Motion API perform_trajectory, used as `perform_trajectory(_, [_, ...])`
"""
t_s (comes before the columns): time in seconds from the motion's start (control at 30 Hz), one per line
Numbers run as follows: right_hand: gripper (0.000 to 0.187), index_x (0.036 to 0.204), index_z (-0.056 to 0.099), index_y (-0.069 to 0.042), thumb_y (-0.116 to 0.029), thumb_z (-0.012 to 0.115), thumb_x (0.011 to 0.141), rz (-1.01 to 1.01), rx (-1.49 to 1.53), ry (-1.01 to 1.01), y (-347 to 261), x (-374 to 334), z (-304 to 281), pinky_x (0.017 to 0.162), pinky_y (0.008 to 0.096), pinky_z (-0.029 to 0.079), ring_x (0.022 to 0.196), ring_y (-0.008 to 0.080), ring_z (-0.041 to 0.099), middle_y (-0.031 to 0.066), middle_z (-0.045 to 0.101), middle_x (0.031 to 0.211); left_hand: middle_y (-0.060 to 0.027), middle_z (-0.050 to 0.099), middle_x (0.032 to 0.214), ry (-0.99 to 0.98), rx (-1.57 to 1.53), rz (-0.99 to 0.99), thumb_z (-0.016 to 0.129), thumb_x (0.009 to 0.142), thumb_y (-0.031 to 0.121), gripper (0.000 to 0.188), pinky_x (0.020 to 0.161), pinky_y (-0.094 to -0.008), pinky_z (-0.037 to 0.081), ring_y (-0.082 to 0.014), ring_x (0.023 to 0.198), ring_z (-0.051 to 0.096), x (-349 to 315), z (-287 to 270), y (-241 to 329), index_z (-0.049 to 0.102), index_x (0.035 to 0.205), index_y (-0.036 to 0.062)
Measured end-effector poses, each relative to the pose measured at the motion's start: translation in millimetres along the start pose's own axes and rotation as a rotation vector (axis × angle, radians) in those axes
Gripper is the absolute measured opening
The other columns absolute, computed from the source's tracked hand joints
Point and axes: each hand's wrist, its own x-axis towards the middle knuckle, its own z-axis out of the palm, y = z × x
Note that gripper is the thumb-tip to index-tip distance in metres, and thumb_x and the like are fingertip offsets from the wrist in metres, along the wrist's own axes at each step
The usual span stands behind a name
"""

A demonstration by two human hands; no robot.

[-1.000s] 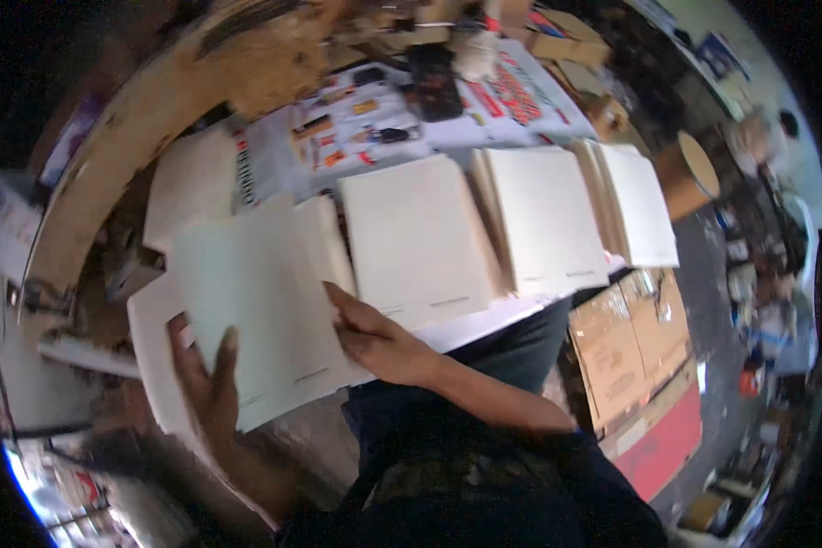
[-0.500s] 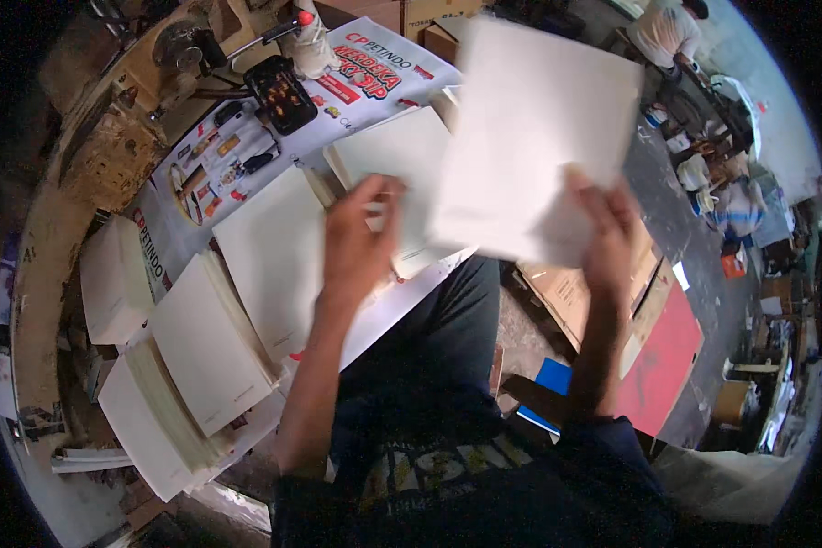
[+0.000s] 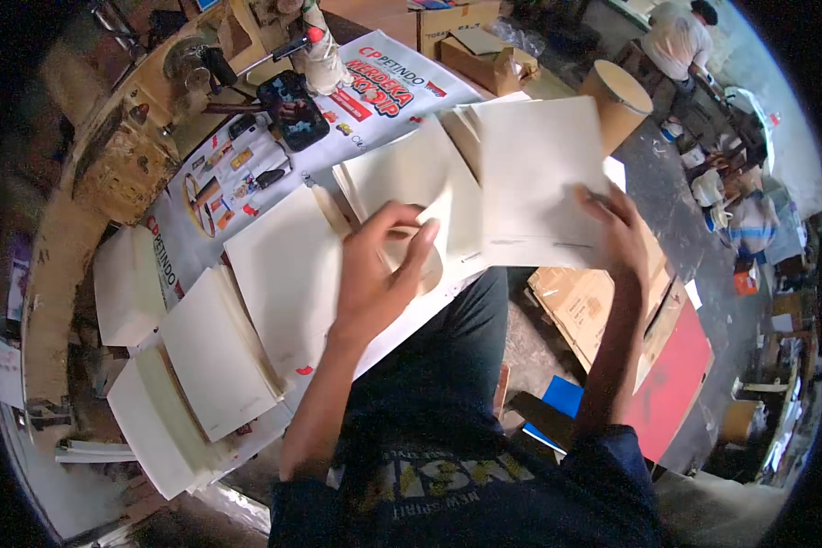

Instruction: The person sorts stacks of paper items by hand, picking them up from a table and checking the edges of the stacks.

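My left hand (image 3: pixel 374 283) pinches the raised, curling edge of a paper sheet (image 3: pixel 437 228) between thumb and fingers, over a stack of off-white paper (image 3: pixel 402 173). In my right hand (image 3: pixel 619 228) are some cream sheets (image 3: pixel 539 173), gripped by their right edge with the thumb on top. They hang just right of that stack, and a small printed line runs near their lower edge; how many there are I cannot tell. Further left, more paper stacks, such as the wide one (image 3: pixel 279 265) and a smaller one (image 3: pixel 215 352), stand in a slanting row.
Under the stacks lies a printed banner (image 3: pixel 402 64), with a black flat object (image 3: pixel 292 110) and a white wrapped bottle-like thing (image 3: pixel 322 59) on it. A brown drum (image 3: pixel 616 100), cardboard (image 3: pixel 571 297) and a red board (image 3: pixel 667 388) are at right. A person (image 3: pixel 676 46) sits far off.
My right hand has lowered the cream sheets and shifted them slightly right. My left hand has moved right and now lifts a sheet's edge from the stack.
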Motion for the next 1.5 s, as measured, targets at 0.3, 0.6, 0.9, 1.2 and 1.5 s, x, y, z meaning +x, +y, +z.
perform_trajectory(0.3, [0.05, 0.134, 0.054, -0.001, -0.025, 0.063, 0.091, 0.096, -0.132, -0.233, 1, 27, 103, 0.095, 0.0298, 0.046, 0.105, 0.0183, 0.061, 0.0114, 0.065, 0.117, -0.011, 0.053, 0.113, -0.221, 0.857, -0.262, 0.087, 0.066, 0.029, 0.05, 0.094, -0.0426, 0.044, -0.0323, 0.111, 0.052, -80, -84, 1, 0.058, 0.1, 0.0069])
perform_trajectory(0.6, [0.04, 0.117, 0.065, 0.001, -0.018, 0.073, 0.083, 0.029, -0.101, -0.247, -9, 3, 117, 0.087, 0.0275, 0.047, 0.095, 0.0145, 0.063, 0.0064, 0.069, 0.103, -0.0109, 0.068, 0.095, 0.119, 0.253, -0.323, 0.065, 0.091, 0.009, 0.022, 0.075, -0.027, 0.053, -0.0132, 0.084, 0.065, -112, -138, 11, 0.064, 0.11, -0.0031])
perform_trajectory(0.9, [0.049, 0.136, 0.048, 0.004, -0.015, 0.062, 0.093, -0.174, 0.158, -0.614, -25, -55, 220, 0.095, 0.0288, 0.046, 0.106, 0.0172, 0.06, 0.0112, 0.065, 0.119, -0.0215, 0.033, 0.152, -0.076, 0.788, -0.365, 0.083, 0.069, 0.048, 0.088, 0.116, -0.0519, 0.025, -0.0374, 0.144, 0.028, -180, -199, 27, 0.044, 0.139, 0.0112])
perform_trajectory(1.2, [0.055, 0.134, 0.047, 0.007, -0.019, 0.069, 0.091, 0.267, 0.38, -0.641, -10, -79, 270, 0.094, 0.0319, 0.048, 0.111, 0.0185, 0.058, 0.0142, 0.06, 0.124, -0.0141, 0.062, 0.118, -0.029, 0.953, -0.341, 0.083, 0.071, 0.036, 0.066, 0.112, -0.0486, 0.033, -0.0327, 0.118, 0.055, -207, -224, 11, 0.053, 0.123, 0.0085])
perform_trajectory(1.5, [0.044, 0.127, 0.049, 0.004, -0.015, 0.066, 0.091, 0.048, 0.35, -0.62, -24, -96, 274, 0.09, 0.0337, 0.053, 0.101, 0.0198, 0.064, 0.0135, 0.065, 0.113, -0.0132, 0.062, 0.122, 1.122, 0.185, -0.483, 0.055, 0.099, 0.034, 0.049, 0.101, -0.036, 0.045, -0.0239, 0.124, 0.052, -279, -227, -7, 0.05, 0.132, -0.0012])
